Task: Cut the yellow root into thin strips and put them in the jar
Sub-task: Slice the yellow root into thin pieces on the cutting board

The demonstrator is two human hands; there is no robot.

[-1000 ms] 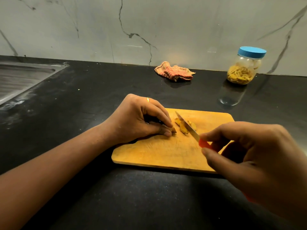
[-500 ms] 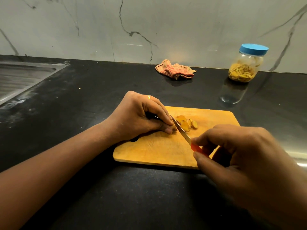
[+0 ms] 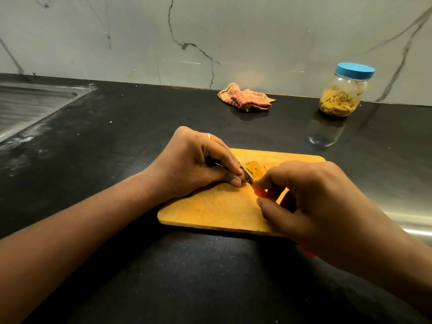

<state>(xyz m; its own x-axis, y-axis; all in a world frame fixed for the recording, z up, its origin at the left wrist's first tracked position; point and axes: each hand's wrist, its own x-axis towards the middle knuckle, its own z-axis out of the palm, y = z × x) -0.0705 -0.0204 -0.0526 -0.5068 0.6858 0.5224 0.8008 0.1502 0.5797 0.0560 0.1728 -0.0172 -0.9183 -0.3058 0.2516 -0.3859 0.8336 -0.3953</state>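
Note:
On a wooden cutting board [image 3: 217,211] lie a few yellow root slices [image 3: 254,168], just right of my left fingertips. My left hand [image 3: 198,164] is curled over the uncut root piece, which is almost fully hidden under the fingers. My right hand [image 3: 311,199] grips a knife with an orange-red handle [image 3: 261,192]; its short blade [image 3: 246,174] rests against my left fingertips, beside the slices. A clear jar [image 3: 343,94] with a blue lid, closed and partly filled with yellow strips, stands at the back right by the wall.
A crumpled striped cloth [image 3: 245,99] lies near the wall behind the board. A steel sink drainer [image 3: 30,106] is set into the black counter [image 3: 117,148] at the far left. A marble wall backs the counter.
The knife and my right hand have moved left and forward, up against my left fingertips. More slices lie to the right of the blade. My left hand stays in place.

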